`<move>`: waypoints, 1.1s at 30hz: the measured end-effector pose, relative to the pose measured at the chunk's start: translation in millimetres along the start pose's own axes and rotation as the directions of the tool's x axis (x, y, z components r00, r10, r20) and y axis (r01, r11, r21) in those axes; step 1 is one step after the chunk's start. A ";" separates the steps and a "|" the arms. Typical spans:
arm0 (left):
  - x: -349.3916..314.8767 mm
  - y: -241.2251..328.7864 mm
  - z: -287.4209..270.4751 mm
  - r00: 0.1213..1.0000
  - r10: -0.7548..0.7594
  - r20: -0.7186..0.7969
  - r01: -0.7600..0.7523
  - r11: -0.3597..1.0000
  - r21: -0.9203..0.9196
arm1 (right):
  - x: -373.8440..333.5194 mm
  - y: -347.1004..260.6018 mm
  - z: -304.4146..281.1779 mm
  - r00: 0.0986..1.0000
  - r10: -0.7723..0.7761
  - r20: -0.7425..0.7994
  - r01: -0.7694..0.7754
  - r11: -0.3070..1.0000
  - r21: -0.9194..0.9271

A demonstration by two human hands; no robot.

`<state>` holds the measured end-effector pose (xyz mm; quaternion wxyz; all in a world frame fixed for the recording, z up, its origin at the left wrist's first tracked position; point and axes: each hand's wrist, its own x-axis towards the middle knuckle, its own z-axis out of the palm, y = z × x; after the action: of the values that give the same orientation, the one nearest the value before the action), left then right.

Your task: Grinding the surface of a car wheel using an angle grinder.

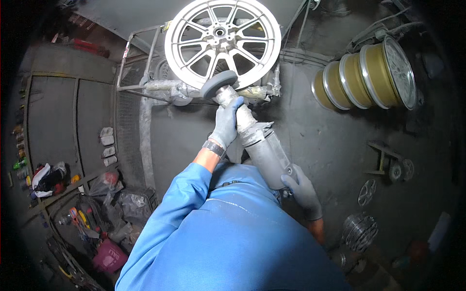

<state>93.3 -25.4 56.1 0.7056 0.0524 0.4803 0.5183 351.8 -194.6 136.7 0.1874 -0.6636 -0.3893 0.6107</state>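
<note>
A long grey disc grinder [266, 151] runs slantwise in front of my body. My left hand [226, 123], in a grey-blue glove, is wrapped round its pale, tape-covered neck. At the rear end of the grey housing, my right hand [304, 190] is gloved too and grips the tool, its thumb lying near a round button. The grinder's thick round disc [218, 83] overlaps the near rim of a silver spoked wheel [267, 57]; whether they touch I cannot tell. That wheel lies face up on a metal frame [167, 85] wrapped in tape.
Several gold-barrelled wheels [347, 80] form a row at the right. Below them are a small wheeled stand [383, 157] and loose wheel parts [360, 232]. Plastic bags [136, 206], a pink container [110, 255] and tools lie at the lower left, beside a panelled partition [53, 121].
</note>
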 end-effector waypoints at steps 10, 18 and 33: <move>32.4 -36.6 39.2 0.992 -0.063 0.107 0.067 0.997 -0.033 | -12.6 -37.9 -32.0 0.990 0.108 -0.089 -0.103 0.993 0.051; 14.8 -30.9 26.0 0.992 0.120 0.047 -0.125 0.984 0.128 | -1.8 -33.5 -39.8 0.991 0.122 0.048 -0.123 0.992 0.014; 18.5 -50.9 53.1 0.999 0.023 0.032 -0.022 1.000 -0.019 | 5.8 1.1 -66.7 0.987 0.152 0.053 -0.157 0.984 0.088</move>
<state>166.9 -11.7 43.8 0.7078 0.0593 0.4634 0.5298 415.6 -175.8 144.3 0.1608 -0.6682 -0.3123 0.6558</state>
